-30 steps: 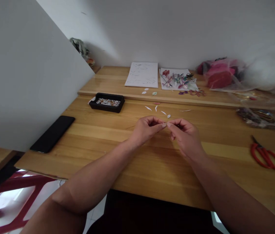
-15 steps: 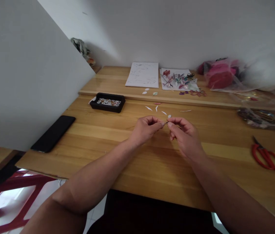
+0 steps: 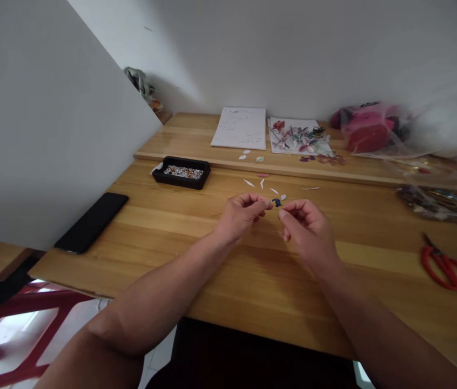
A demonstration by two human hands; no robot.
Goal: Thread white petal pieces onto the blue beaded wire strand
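Observation:
Both hands hover over the middle of a wooden table. My left hand pinches a tiny dark blue piece between thumb and forefinger. My right hand is just to its right, fingers curled, thumb and forefinger pinched together a short gap from the blue piece; whether it grips anything is too small to tell. Several small white and pink petal-shaped paper bits lie on the table just beyond the hands.
A black tray of small beads and a black phone lie to the left. Red scissors rest at the right. Two paper sheets, one with coloured shapes, and plastic bags sit at the back.
The hands have drawn slightly apart, so the small blue piece now shows between the fingertips. The view has shifted a little.

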